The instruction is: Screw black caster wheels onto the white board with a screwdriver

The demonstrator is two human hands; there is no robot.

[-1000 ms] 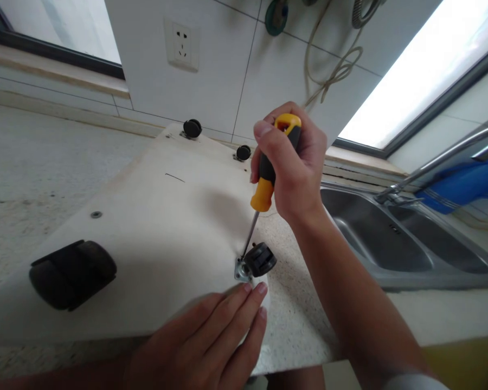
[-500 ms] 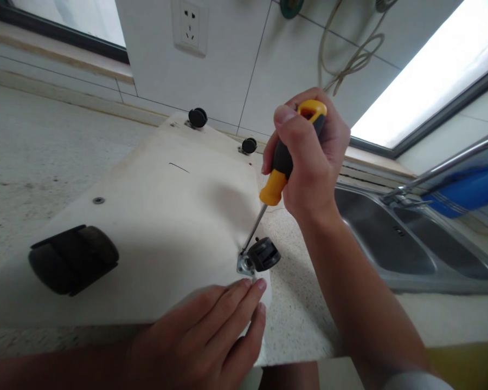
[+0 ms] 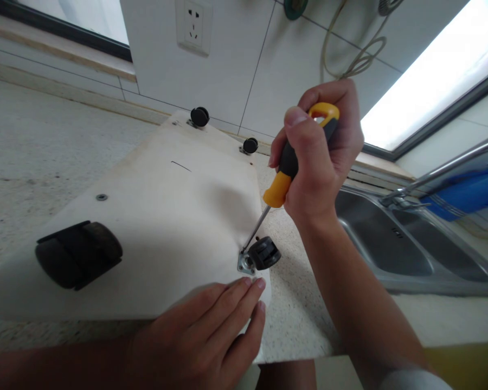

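My right hand is wrapped round the yellow and black handle of a screwdriver. Its shaft slants down to the left, with the tip at a corner of the metal mounting plate of a black caster wheel. That caster sits near the right edge of a white board lying on the counter. My left hand lies on the board's near edge, fingers stretched out, fingertips just below the mounting plate. Another caster stands at the board's near left, and two more, a left one and a right one, at its far end.
A speckled countertop lies under the board. To the right is a double steel sink with a faucet and a blue item behind it. The tiled wall carries a socket and a looped cable.
My right hand and the screwdriver handle have tilted a little to the right, while the tip stays at the mounting plate. My left hand has barely moved. The view has shifted slightly.
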